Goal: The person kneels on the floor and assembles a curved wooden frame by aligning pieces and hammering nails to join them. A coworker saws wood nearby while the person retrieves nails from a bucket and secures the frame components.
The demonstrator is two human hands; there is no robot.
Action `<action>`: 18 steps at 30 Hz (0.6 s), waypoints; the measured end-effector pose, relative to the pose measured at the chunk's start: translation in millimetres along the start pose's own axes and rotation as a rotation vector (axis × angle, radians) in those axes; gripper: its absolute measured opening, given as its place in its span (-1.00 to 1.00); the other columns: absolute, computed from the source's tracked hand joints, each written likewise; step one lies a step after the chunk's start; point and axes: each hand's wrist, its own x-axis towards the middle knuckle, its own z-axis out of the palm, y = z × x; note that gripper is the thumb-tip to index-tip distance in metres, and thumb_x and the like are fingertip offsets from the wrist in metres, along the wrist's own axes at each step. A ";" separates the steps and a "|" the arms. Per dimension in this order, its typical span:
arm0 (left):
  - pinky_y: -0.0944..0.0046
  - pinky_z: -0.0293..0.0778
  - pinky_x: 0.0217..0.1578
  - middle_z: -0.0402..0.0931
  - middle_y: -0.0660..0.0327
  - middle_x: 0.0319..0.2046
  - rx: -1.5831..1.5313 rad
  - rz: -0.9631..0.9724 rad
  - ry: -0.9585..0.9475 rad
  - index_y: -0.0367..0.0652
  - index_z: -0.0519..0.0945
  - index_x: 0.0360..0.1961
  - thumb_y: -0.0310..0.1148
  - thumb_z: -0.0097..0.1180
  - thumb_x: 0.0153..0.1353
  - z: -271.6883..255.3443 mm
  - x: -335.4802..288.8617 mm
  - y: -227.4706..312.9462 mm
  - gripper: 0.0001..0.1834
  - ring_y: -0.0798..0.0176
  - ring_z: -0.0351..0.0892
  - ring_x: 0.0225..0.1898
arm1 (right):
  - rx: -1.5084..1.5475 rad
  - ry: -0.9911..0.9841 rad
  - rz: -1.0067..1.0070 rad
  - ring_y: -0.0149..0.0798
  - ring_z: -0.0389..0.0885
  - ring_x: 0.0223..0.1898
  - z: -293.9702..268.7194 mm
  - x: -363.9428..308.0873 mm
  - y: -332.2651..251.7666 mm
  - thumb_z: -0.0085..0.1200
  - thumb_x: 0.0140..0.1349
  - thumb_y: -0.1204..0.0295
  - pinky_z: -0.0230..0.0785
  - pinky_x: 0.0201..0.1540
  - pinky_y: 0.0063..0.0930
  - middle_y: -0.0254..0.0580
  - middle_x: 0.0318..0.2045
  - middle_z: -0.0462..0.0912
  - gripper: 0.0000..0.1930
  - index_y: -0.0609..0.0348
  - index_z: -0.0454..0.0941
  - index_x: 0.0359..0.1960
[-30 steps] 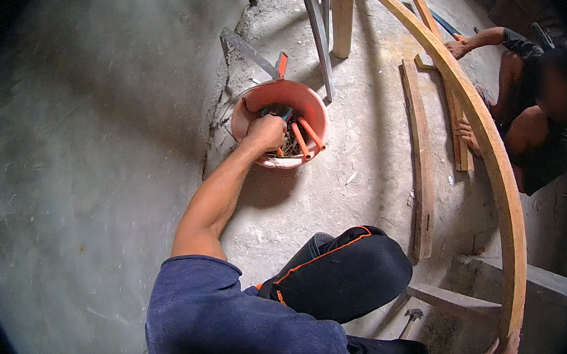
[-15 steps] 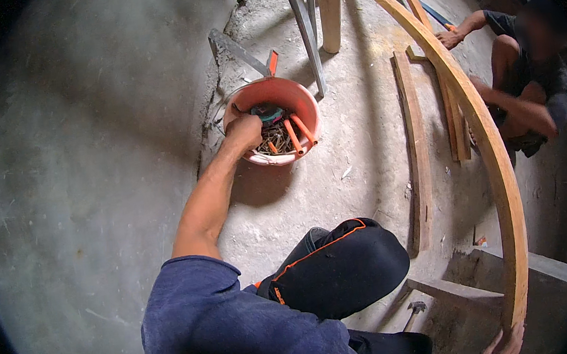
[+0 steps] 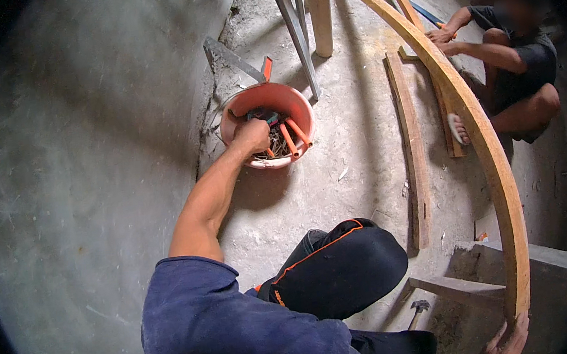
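The bucket (image 3: 293,104) is orange, the sleeve (image 3: 201,314) dark blue, the curved plank (image 3: 477,131) pale yellow-brown.

The floor (image 3: 360,190) is bare grey concrete, rough and dusty, with small chips scattered on it. An orange bucket (image 3: 293,101) stands on it close to the grey wall (tools and bits fill it). Behind the bucket a wooden post (image 3: 320,16) and thin metal legs (image 3: 293,32) stand on the floor. A long flat wooden strip (image 3: 412,151) lies on the floor to the right, and another strip (image 3: 433,87) lies just beyond it. A hammer (image 3: 416,311) lies near the bottom, beside a concrete step (image 3: 551,260).
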 end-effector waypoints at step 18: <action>-0.09 0.73 -0.11 0.78 -0.11 -0.19 0.059 0.068 0.013 -0.21 0.81 -0.21 -0.42 0.23 0.18 -2.6 0.0 30.2 -0.79 -0.13 0.82 -0.11 | 0.031 0.051 -0.008 0.06 0.71 0.09 -1.4 -2.6 -3.1 0.31 0.37 0.25 0.54 0.17 -0.08 -0.01 0.08 0.73 -0.60 0.07 0.66 0.19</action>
